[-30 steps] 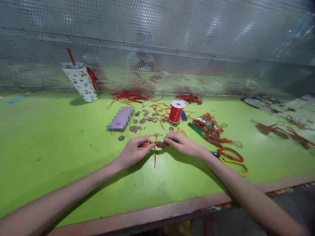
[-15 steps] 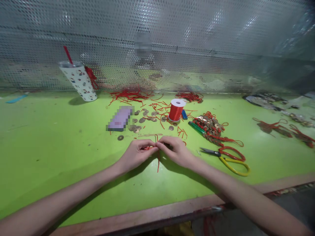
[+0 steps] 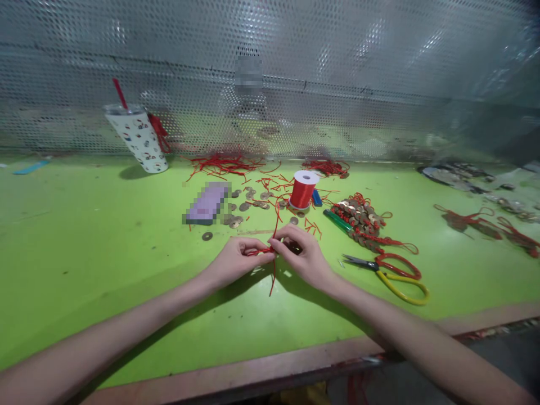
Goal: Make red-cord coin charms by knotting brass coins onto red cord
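My left hand (image 3: 242, 261) and my right hand (image 3: 299, 253) meet at the fingertips over the green table. Both pinch a red cord (image 3: 273, 277); one end rises above the fingers and another hangs down toward the table. A red loop lies along the left fingers. Part of a coin seems to show in the hollow of the right hand, but the fingers hide most of it. Beyond the hands are loose holed coins (image 3: 234, 221) and a spool of red cord (image 3: 303, 191). Scissors (image 3: 375, 265) with one red and one yellow handle lie right of my right hand.
A pile of coins strung on red cord (image 3: 358, 216) lies at the right, with a green lighter (image 3: 336, 220) against it. A pixelated phone-like object (image 3: 208, 203) is left of the coins. A tumbler with a straw (image 3: 139, 140) stands by the perforated metal wall (image 3: 202, 84).
The upper cord end now stretches farther up, toward the spool. My right hand has lifted slightly, and more red cord shows at the left fingers.
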Tool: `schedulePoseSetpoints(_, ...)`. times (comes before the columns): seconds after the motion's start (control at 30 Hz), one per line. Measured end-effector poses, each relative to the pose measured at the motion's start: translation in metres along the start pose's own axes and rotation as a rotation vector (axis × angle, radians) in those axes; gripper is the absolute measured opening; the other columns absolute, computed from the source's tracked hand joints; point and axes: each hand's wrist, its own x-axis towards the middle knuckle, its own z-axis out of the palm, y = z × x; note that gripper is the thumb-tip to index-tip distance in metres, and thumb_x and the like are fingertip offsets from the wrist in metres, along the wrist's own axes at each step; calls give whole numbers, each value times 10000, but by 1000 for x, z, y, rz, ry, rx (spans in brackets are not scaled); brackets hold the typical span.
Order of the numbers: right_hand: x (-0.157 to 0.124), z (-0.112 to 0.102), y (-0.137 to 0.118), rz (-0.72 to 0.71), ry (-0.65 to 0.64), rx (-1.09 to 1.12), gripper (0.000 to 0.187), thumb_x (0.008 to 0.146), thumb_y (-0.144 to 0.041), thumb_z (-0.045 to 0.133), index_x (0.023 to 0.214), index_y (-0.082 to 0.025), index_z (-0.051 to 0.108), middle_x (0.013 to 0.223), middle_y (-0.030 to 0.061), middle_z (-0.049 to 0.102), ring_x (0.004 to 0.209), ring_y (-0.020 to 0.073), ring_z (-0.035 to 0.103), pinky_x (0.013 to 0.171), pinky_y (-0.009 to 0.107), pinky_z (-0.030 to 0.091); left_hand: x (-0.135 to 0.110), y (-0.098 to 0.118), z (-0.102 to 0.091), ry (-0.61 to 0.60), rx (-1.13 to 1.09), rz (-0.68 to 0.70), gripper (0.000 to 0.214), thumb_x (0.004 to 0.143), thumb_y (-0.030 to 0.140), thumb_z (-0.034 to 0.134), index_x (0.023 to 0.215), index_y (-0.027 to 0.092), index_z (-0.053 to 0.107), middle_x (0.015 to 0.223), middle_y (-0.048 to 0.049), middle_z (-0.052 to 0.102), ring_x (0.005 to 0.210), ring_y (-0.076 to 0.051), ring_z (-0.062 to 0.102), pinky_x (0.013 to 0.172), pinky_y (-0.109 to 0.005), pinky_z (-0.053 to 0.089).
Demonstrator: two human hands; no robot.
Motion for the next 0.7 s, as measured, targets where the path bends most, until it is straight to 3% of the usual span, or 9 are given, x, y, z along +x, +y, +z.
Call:
schedulePoseSetpoints(0.2,1,-1,2,120,-30,75,271,966,-438,639,825,-206,636,846,15,599,693,149,518,656,291,405,-2,3,2,-11,-12,-28,259,714,399,816,760,148,772,657,-27,683,578,-132,557,554,-257,388)
schedulePoseSetpoints(0.43,4,-1,4,114,-65,78,244,979,-399,614,828,-208,629,894,24,569,773,160,538,701,292,430,-10,4,7,-24,5,35,346,710,472,820,670,141,725,571,1,599,516,-110,479,489,-244,341)
schedulePoseSetpoints(0.7,7,-5,4,200,-110,192,316,953,-504,628,846,-206,615,751,-15,561,629,136,479,593,280,379,-5,10,1,10,135,74,255,809,407,720,785,162,786,666,-36,702,538,-129,538,500,-250,383)
